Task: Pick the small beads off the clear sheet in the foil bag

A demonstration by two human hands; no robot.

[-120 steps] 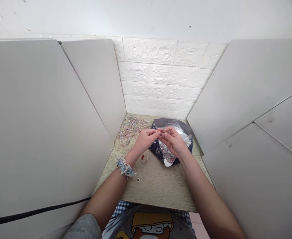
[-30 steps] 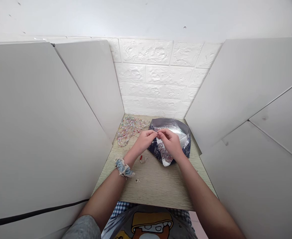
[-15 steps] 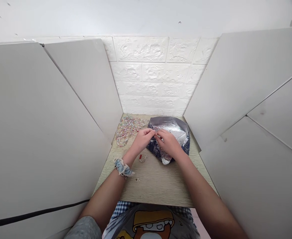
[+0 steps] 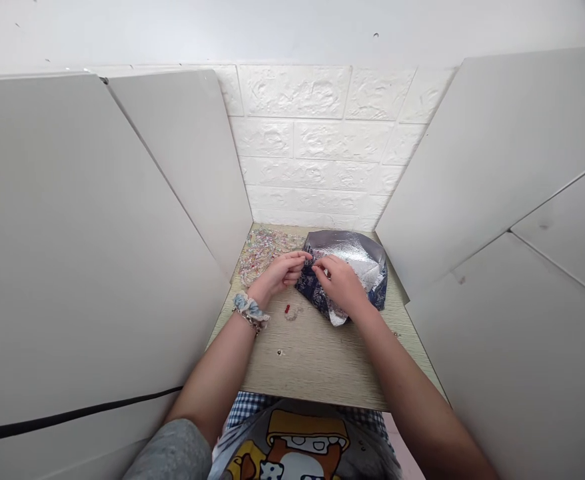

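My left hand (image 4: 285, 272) is closed, thumb and forefinger pinched together at the near left edge of the foil-lined bag (image 4: 312, 293). Whatever those fingers hold is too small to make out. Just to its right, my right hand (image 4: 341, 285) hovers over the bag with its fingertips also drawn into a pinch, and its contents cannot be made out either. A narrow gap separates the two sets of fingertips. The bag is dark blue with a white pattern, its silver inside folded open. Strings of pale and pink beads (image 4: 262, 248) lie behind my left hand.
A short curved strand with red and clear beads (image 4: 291, 312) rests on the wooden tabletop (image 4: 317, 367). Nearer me is a tiny dark-and-light piece (image 4: 280, 353). White panels (image 4: 172, 147) flank the table, and a white brick-patterned wall (image 4: 317, 140) stands behind it.
My fingertips, together before, have come apart. My left hand's fingers are more curled now. The whole view has shifted slightly.
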